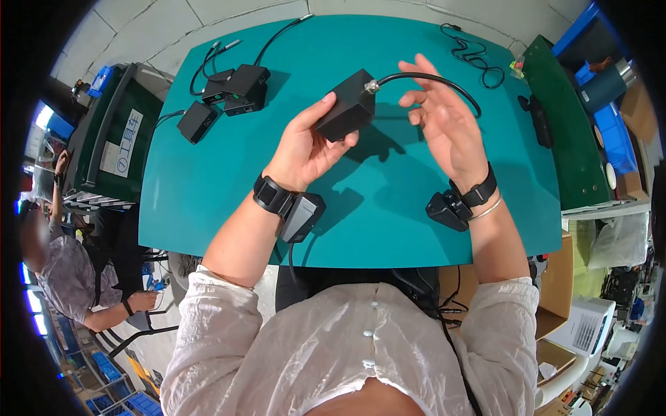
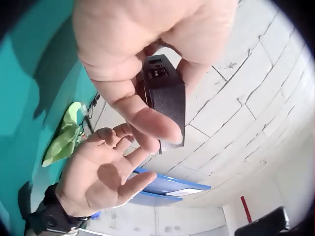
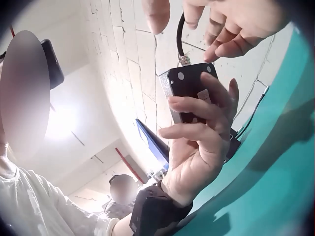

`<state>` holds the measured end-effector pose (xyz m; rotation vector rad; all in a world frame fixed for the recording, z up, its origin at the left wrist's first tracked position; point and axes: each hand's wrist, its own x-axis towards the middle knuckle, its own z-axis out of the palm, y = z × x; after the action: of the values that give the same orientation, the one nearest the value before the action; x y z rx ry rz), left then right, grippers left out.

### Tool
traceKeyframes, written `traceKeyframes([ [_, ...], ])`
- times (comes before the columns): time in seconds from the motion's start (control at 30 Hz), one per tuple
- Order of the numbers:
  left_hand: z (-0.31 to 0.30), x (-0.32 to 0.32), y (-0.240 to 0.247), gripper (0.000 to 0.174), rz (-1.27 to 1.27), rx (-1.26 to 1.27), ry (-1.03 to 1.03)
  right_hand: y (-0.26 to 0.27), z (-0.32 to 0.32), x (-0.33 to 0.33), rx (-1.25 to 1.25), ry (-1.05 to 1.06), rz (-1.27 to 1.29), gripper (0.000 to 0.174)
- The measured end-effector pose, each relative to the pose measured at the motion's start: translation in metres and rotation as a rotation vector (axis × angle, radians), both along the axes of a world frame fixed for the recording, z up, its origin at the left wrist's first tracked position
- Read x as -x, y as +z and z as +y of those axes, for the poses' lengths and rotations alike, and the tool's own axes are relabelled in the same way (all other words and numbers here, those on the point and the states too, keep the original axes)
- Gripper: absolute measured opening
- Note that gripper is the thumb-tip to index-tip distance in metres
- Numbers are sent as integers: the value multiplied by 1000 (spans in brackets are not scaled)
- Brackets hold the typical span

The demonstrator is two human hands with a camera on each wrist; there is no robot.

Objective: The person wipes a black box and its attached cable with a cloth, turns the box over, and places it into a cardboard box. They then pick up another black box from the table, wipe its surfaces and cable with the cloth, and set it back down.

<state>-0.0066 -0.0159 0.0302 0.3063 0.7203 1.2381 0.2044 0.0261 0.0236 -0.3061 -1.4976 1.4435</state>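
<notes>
My left hand (image 1: 305, 149) grips a small black box (image 1: 350, 111), with the thumb on one side and the fingers curled around the other. At the box's far end, a metal connector (image 1: 372, 87) joins it to a thick black cable (image 1: 468, 96) that arcs rightward across my right hand (image 1: 454, 132). The right hand is raised, palm toward the box, its fingers loosely bent and apart from the box. In the left wrist view, port openings show on one end of the box (image 2: 166, 105). Pale round spots mark its underside in the right wrist view, where left fingers (image 3: 197, 108) wrap across it.
Several similar black boxes (image 1: 246, 87) with short cables sit at the table's back left. A thin black cable (image 1: 479, 59) lies coiled at the back right of the green table (image 1: 388, 229). Dark green cabinets (image 1: 104, 132) flank it. Another person (image 1: 76, 277) is at far left.
</notes>
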Motion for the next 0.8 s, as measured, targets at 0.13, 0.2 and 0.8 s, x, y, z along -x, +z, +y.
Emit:
traceKeyframes([
  [0.13, 15, 25, -24, 42, -82, -126, -145, 4, 9, -15, 112, -27, 249, 51],
  [0.2, 20, 30, -25, 38, -78, -5, -23, 6, 14, -20, 131, -48, 320, 48],
  [0.8, 37, 63, -39, 26, 12, 10, 368, 0, 20, -31, 83, -299, 138, 16],
])
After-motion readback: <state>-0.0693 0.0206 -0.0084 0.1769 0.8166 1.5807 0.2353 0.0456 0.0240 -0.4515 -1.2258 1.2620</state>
